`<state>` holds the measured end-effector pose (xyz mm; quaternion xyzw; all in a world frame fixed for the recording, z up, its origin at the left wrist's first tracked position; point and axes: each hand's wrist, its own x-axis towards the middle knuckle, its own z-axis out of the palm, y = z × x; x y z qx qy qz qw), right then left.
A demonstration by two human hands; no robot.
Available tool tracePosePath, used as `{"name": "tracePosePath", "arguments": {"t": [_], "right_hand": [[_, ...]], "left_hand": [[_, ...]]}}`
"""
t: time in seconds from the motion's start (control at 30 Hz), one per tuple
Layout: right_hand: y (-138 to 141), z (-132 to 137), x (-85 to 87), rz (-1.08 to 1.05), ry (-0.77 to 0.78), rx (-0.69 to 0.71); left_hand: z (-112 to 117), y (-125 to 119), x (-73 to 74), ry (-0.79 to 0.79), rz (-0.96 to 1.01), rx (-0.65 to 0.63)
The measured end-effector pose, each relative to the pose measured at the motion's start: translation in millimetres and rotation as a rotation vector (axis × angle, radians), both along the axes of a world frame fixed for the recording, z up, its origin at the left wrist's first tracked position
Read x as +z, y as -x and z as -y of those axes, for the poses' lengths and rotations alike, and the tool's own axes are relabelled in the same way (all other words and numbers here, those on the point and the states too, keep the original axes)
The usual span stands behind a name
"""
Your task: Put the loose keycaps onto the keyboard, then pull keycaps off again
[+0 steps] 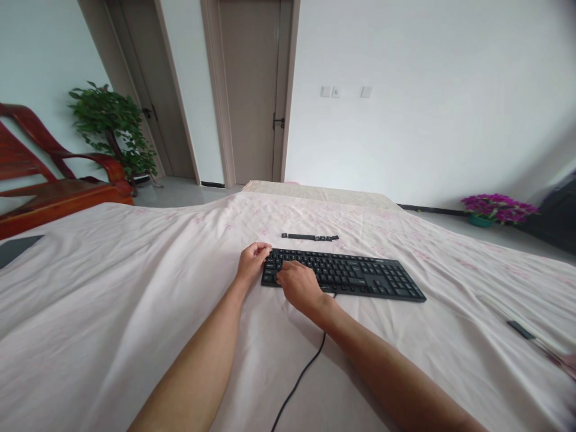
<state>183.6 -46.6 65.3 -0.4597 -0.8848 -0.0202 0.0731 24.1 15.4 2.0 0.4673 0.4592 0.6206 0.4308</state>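
Note:
A black keyboard [378, 282] lies on the pale, flower-patterned cloth, its cable [306, 367] running off toward me. At its far left corner is my left hand [252, 261], thumb and fingers closed around the edge. My right hand [300, 283] rests over the left part of the keys, its fingers curled down and pressed together. Whatever is between those fingertips is hidden under the hand. Just beyond the keyboard lies a row of loose black keycaps [323, 239], with a long bar-shaped key [301, 236] among them.
The cloth [180, 312] is wrinkled. A slim tool-like item with a black part [521, 329] lies at right; its kind is unclear. A dark flat object [18, 249] sits at the left edge. Beyond are a wooden chair [67, 186], a plant [108, 120] and purple flowers [499, 208].

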Motion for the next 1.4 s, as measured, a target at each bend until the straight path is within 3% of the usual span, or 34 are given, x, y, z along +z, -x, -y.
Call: {"name": "tracePosePath", "arguments": {"t": [0.27, 0.67, 1.1, 1.4], "right_hand": [[2.9, 2.4, 5.7, 0.018, 0.023, -0.029], [1.3, 7.0, 0.4, -0.034, -0.004, -0.056], [-0.5, 0.1, -1.8, -0.127, 0.108, -0.145], [3.6, 2.3, 0.4, -0.075, 0.027, -0.105]], "left_hand": [[2.0, -1.2, 2.7, 0.008, -0.009, 0.02], [2.6, -0.2, 3.8, 0.008, -0.037, 0.029], [5.3, -0.6, 7.0, 0.01, -0.026, 0.032], [4.6, -1.0, 5.7, 0.005, -0.045, 0.037]]}}
